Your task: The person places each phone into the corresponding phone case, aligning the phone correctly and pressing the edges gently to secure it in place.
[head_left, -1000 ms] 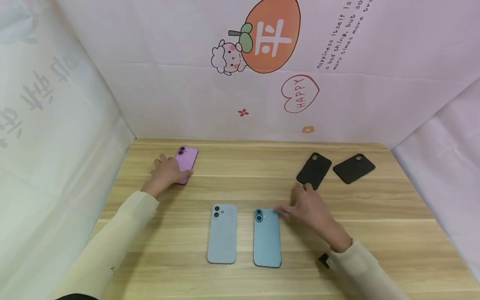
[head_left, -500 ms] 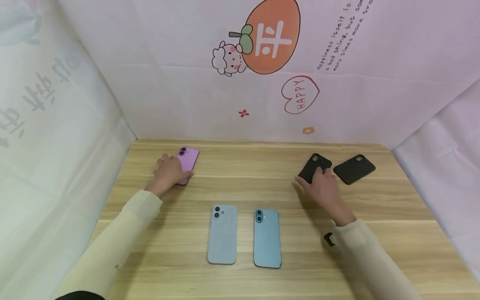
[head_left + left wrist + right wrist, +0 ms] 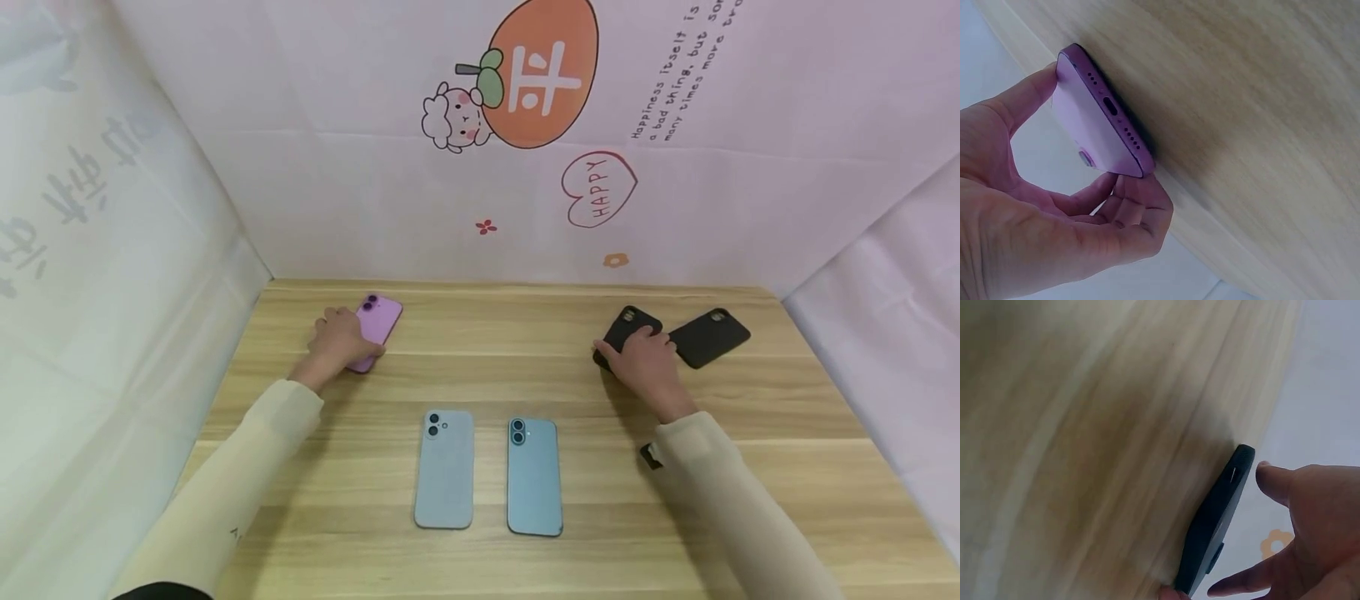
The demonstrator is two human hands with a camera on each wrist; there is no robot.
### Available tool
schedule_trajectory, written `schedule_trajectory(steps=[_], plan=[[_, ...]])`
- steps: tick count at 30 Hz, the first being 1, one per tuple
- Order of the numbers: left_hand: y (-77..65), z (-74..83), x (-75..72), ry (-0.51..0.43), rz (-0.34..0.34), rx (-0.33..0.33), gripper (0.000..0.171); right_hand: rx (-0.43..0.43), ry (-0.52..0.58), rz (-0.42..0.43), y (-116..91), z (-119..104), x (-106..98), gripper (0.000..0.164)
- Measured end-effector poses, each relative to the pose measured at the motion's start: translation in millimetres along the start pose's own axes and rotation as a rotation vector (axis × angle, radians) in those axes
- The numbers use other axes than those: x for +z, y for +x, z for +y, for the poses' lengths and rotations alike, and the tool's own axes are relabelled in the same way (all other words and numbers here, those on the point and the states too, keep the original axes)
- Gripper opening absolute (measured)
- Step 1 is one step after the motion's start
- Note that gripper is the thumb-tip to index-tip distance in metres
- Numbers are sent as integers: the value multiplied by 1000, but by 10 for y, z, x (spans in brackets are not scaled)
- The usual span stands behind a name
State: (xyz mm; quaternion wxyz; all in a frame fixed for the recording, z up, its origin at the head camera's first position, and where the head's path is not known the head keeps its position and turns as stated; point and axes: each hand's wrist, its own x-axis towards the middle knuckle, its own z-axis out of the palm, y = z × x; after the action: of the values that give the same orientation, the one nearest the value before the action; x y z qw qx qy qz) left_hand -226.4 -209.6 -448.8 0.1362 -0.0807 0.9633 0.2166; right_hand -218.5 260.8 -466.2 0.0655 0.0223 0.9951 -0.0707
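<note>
A purple phone (image 3: pixel 381 315) lies camera side up at the table's back left. My left hand (image 3: pixel 337 337) grips it by its two long edges, thumb on one side and fingers on the other; the charging port end of the phone (image 3: pixel 1094 119) faces the left wrist camera. At the right, my right hand (image 3: pixel 647 360) spans a black phone case (image 3: pixel 621 332). In the right wrist view the thumb stands slightly apart from the case (image 3: pixel 1213 525), and a fingertip shows at its far edge. A second black phone case (image 3: pixel 708 337) lies just right of that hand.
A pale grey-blue phone (image 3: pixel 444 479) and a teal-blue phone (image 3: pixel 535 483) lie side by side at the front middle of the wooden table (image 3: pixel 480 367). White printed cloth (image 3: pixel 337 183) hangs behind the table and along both sides.
My right hand has moved from beside the teal-blue phone up and right over the nearer black case. The purple phone has shifted slightly right under my left hand.
</note>
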Motion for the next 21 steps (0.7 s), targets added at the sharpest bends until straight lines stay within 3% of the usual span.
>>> schedule_trajectory(steps=[4, 10, 14, 18, 21], plan=[[10, -8, 4, -27, 15, -12, 88, 45, 9, -38, 53, -26, -9, 101], [29, -20, -2, -79, 7, -5, 90, 33, 39, -151, 183, 2, -99, 92], [45, -47, -1, -96, 5, 21, 91, 75, 98, -260, 266, 61, -174, 102], [64, -80, 11, -144, 23, 36, 83, 96, 155, -333, 301, 122, -216, 104], [75, -90, 28, -184, 37, 49, 77, 59, 180, -347, 306, 147, -230, 99]])
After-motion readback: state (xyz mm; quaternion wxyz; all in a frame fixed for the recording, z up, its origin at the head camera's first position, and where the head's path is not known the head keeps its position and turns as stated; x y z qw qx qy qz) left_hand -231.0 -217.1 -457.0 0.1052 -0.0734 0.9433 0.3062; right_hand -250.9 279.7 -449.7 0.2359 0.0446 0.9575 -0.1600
